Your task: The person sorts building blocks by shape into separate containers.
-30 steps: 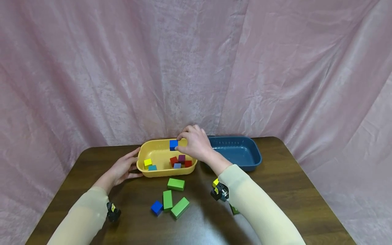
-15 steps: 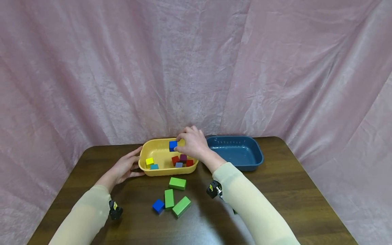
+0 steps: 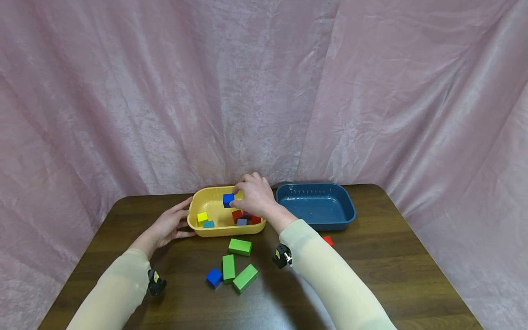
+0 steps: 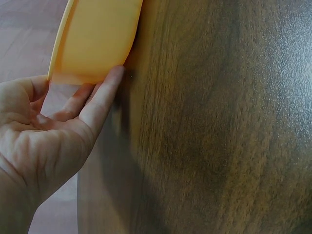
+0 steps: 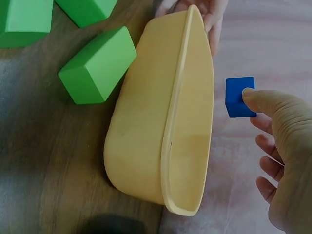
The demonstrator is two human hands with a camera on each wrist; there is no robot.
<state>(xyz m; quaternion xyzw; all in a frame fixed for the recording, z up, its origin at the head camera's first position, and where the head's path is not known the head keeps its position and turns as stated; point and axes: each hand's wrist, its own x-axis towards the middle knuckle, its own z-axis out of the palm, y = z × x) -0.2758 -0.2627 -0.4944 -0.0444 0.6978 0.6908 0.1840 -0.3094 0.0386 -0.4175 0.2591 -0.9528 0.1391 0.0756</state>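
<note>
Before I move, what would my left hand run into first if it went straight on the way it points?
The yellow tray. Your left hand touches its left end, so it would press there at once, perhaps nudging it toward the blue tray.

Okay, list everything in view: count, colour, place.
Curtain: 1, pink, background
Table: 1, brown, before it
Left tray: 1, yellow, on table
Right tray: 1, blue, beside it
Small blocks: 6, yellow, teal, lavender, purple, two red, left tray
Long blocks: 3, green, on table
Loose cube: 1, blue, beside them
Partial piece: 1, red, near right tray
Held cube: 1, blue, above left tray
Sleeves: 2, cream, over table
Wrist cameras: 2, black, by sleeves
Left hand: 1, touching left tray
Right hand: 1, pinching held cube
</note>
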